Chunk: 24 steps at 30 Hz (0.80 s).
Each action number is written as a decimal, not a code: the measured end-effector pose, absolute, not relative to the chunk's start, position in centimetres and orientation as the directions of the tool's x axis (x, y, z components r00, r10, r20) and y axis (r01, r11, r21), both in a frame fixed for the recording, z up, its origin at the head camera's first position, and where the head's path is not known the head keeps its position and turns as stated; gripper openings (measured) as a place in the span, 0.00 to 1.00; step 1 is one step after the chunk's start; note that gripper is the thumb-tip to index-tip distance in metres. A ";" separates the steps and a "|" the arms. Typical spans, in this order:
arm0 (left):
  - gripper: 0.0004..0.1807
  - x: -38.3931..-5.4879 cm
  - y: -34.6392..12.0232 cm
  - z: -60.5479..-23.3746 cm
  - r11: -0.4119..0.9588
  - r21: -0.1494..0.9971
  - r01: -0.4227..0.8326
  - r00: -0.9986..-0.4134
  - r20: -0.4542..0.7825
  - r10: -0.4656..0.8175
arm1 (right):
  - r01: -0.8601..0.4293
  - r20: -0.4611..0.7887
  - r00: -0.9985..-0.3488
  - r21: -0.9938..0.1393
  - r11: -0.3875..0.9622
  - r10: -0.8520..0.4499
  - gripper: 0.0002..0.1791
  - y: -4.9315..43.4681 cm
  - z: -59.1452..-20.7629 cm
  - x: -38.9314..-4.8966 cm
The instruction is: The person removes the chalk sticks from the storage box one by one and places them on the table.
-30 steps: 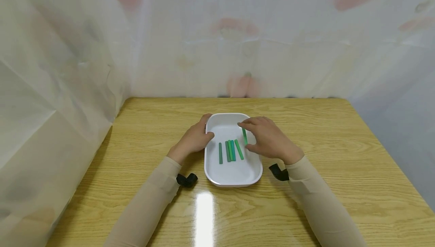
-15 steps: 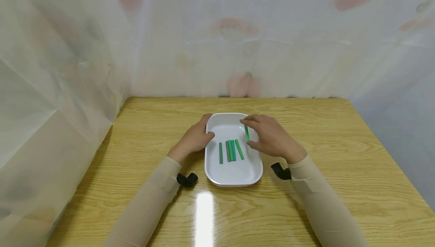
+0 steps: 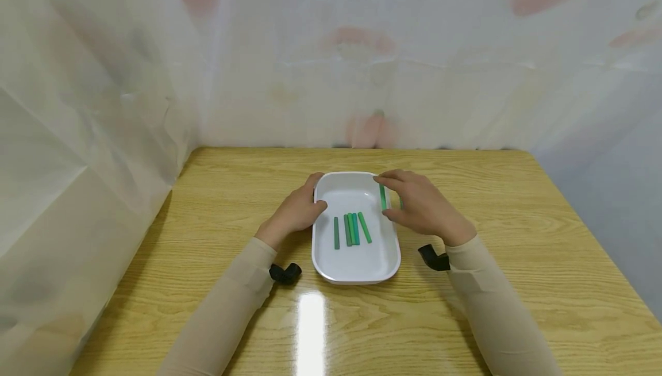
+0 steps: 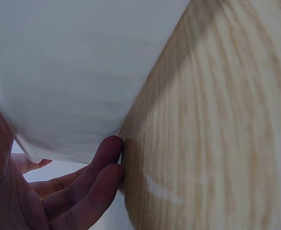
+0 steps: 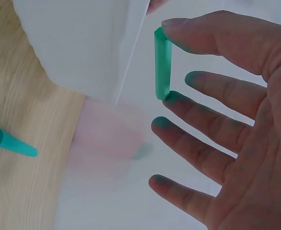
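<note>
At a white rounded-rectangular tray (image 3: 357, 265), the left hand (image 3: 293, 210) is clasping its side while the right hand (image 3: 423, 206) is pinching a green cylindrical stick (image 5: 163, 67) end-to-end.

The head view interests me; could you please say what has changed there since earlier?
The right hand moved rightward and slightly up the picture, carrying its pinched green stick toward the right rim of the tray. The left hand on the tray and five sticks inside stayed put.

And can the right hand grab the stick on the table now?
Probably not yet: the right hand pinches a green stick, though nothing else seems to block the table stick.
</note>
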<state>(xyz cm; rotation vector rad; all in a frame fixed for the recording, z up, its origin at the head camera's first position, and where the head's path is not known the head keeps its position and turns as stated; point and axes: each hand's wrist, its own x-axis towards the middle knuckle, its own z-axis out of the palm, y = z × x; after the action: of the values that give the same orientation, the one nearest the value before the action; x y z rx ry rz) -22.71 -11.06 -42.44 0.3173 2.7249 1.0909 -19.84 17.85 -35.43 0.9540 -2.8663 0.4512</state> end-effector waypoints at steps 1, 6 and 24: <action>0.40 -22.7 -11.1 -42.5 0.707 0.696 0.126 -0.960 -0.095 0.265 | -0.593 0.173 -0.805 -0.254 0.764 -0.568 0.38 18.0 -35.4 -19.9; 0.40 -22.8 -11.1 -42.5 0.705 0.699 0.123 -0.960 -0.096 0.263 | -0.587 0.178 -0.809 -0.274 0.762 -0.560 0.38 18.5 -35.4 -20.1; 0.40 -22.8 -11.0 -42.6 0.712 0.690 0.131 -0.960 -0.090 0.265 | -0.537 0.147 -0.842 -0.317 0.782 -0.519 0.39 20.1 -34.9 -20.6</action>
<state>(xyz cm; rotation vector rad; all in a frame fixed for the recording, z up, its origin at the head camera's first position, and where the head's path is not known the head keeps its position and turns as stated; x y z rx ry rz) -22.82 -11.05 -42.64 0.3196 2.7346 1.0815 -20.63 20.11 -34.88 0.8641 -2.9165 0.5427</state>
